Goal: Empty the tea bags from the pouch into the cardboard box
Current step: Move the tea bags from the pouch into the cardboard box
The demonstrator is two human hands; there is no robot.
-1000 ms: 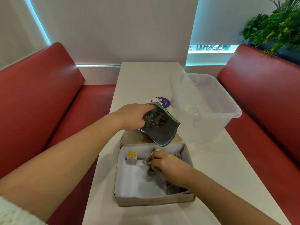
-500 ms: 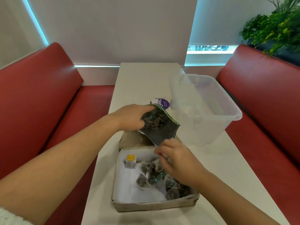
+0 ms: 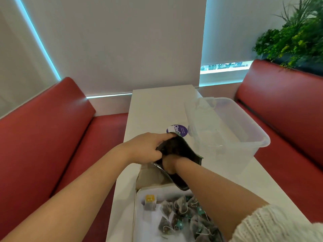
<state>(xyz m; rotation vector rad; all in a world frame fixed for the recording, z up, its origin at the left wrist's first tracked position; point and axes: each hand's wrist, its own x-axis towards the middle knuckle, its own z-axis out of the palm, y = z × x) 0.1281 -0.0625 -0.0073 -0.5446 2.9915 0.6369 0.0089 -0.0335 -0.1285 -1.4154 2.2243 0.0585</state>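
My left hand grips the rim of the dark foil pouch and holds it tilted above the far end of the cardboard box. My right hand is thrust into the pouch's mouth; its fingers are hidden inside, so what they hold cannot be seen. Several pyramid tea bags with green tags lie piled on the white lining of the box, and one yellow-tagged bag sits at the box's far left corner.
A clear plastic tub stands right of the pouch on the white table. A round purple sticker lies behind the pouch. Red bench seats flank the table, and a green plant rises at the far right.
My right hand has left the tea bags in the box and gone up into the pouch's mouth. The view has tilted up, so the box sits lower in the frame.
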